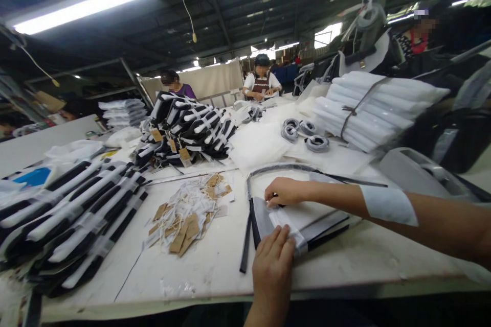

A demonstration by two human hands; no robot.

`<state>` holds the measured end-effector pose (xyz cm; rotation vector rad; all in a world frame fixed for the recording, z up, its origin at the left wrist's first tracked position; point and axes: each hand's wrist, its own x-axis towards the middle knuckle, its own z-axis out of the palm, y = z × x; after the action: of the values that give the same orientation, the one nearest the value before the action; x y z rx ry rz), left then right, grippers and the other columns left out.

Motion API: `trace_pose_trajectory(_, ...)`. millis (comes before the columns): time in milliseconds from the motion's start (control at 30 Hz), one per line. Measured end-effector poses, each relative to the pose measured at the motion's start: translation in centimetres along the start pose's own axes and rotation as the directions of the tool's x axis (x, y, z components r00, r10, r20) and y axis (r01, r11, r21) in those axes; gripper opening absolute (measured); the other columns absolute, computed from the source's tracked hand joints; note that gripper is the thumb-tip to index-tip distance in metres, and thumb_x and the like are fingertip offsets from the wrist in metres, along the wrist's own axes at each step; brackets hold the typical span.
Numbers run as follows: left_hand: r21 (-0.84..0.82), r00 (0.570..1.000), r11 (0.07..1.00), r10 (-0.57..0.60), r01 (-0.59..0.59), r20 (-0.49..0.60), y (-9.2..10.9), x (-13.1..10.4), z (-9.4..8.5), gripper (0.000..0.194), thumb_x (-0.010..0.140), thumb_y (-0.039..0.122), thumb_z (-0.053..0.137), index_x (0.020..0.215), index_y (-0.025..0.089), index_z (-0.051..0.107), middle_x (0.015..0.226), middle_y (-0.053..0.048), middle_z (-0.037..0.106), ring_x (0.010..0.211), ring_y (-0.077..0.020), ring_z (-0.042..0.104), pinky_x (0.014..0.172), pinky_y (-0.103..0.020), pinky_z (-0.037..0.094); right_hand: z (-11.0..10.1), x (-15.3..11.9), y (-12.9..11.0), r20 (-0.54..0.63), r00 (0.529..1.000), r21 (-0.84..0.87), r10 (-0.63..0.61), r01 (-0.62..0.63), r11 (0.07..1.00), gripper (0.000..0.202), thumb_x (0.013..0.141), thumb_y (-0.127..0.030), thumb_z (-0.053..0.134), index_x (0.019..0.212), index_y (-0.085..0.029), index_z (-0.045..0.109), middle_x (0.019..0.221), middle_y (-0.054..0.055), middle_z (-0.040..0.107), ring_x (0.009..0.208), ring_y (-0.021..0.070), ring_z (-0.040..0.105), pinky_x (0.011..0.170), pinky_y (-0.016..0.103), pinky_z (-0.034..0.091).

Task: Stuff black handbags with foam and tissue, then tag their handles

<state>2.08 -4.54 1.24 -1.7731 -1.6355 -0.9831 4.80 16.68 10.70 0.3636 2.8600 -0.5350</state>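
A flat grey and black bag point(264, 219) lies on the table in front of me, with a pale translucent wrap around its middle. Its long handle point(282, 167), covered in clear film, arches away over the far side. My left hand point(274, 260) rests on the near edge of the bag, its fingers stretched out over the wrap. Coming across from the right, my right hand point(286, 191) has its fingers curled together over the bag's left part. A small dark bit shows at those fingertips; what it is I cannot make out.
Brown paper tags with white strings point(186, 214) lie heaped left of the bag. Wrapped black bags point(88, 219) are stacked at the left, more point(187, 127) behind. Grey rolls point(317, 143) and a tied white bundle point(368, 107) sit far right. A co-worker point(262, 79) sits opposite.
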Motion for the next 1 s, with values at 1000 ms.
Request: trace_pose_trajectory(1000,0.009,0.999,1.0,-0.018,0.018,0.041,0.1,-0.2,-0.1,0.028,0.1,0.012,0.041,0.103,0.02,0.068,0.119,-0.006,0.073,0.111,-0.0207,0.069,0.088,-0.032,0.056,2.4,-1.2,1.7,-0.038,0.994,0.066,0.098,-0.095,0.993,0.052,0.086,-0.061,0.058,0.119,-0.023,0.07,0.121,0.011,0.069,0.11,0.0297,0.063,0.087,0.033,0.045)
